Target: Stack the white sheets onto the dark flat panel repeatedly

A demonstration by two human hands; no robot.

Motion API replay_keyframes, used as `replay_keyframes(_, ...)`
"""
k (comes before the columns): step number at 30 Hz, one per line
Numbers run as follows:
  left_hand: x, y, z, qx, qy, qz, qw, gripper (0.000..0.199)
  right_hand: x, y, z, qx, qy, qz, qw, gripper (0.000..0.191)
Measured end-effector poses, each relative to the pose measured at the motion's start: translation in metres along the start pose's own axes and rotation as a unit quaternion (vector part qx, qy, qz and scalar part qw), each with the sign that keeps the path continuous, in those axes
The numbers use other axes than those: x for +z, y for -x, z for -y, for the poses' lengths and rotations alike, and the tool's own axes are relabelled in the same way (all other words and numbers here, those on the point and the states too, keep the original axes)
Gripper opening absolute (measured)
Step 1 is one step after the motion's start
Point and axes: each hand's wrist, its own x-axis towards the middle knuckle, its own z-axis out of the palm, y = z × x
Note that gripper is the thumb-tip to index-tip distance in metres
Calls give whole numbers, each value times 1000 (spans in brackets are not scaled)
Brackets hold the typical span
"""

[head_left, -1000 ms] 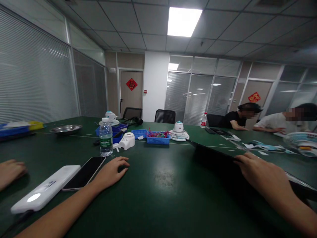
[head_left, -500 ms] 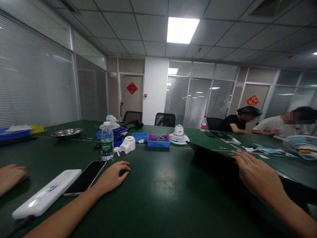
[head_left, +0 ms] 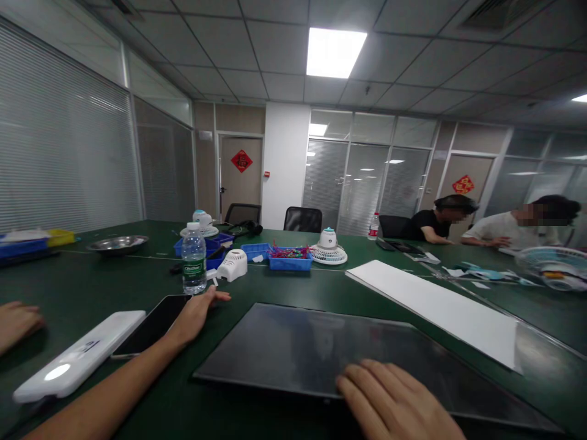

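Observation:
A wide dark glossy panel (head_left: 321,342) lies low over the green table, its near edge slightly off the surface. My right hand (head_left: 389,397) grips that near edge, fingers on top and thumb hidden. My left hand (head_left: 195,315) rests beside the panel's left end with its fingers loosely stretched, holding nothing. Partly under its wrist is a black-screened phone (head_left: 153,327). Left of the phone sits a long white device (head_left: 80,354) with a cable. Beyond the panel, to the right, is a flat white board (head_left: 440,311).
A water bottle (head_left: 194,260) stands behind my left hand. Farther back are blue trays (head_left: 290,263), a white fan part (head_left: 329,250) and a metal dish (head_left: 118,244). Another person's hand (head_left: 21,324) rests at far left. Two people (head_left: 435,223) sit at the right.
The dark panel has swung down from a tilted position to near the table, uncovering the white board. My right hand moved left and nearer with it. My left hand shifted slightly left, fingers straighter.

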Motion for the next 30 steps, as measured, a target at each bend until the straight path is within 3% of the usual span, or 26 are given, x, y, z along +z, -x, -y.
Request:
replay_keyframes(3,0,3,-6,21,-24,9,999,70,31,3,15,6,-129,57,990,23)
replay_keyframes(5,2,8,-13,43,-73,39,996,62,45,4,0,39,-206,141,967,28)
replay_keyframes(7,4,12,-20,64,-126,81,987,55,57,11,-37,123,-221,217,943,39)
replay_keyframes(10,5,16,-24,79,-178,138,971,52,81,49,-121,228,-131,236,935,44)
replay_keyframes(12,5,16,-24,78,-190,166,965,53,99,95,-176,269,-45,235,933,49)
replay_keyframes(14,6,14,-22,74,-196,176,962,55,113,149,-219,329,18,261,907,53)
replay_keyframes(16,8,12,-21,71,-202,172,961,56,117,194,-246,416,31,304,856,54)
replay_keyframes(17,9,11,-21,68,-207,170,961,56,115,210,-253,420,8,309,853,53)
replay_keyframes(20,13,8,-22,59,-223,166,959,53,104,225,-258,407,-18,339,848,50)
replay_keyframes(24,14,6,-22,58,-231,158,958,52,98,201,-244,423,40,383,820,43)
replay_keyframes(30,8,7,-19,49,-265,127,954,58,97,176,-222,419,81,387,817,36)
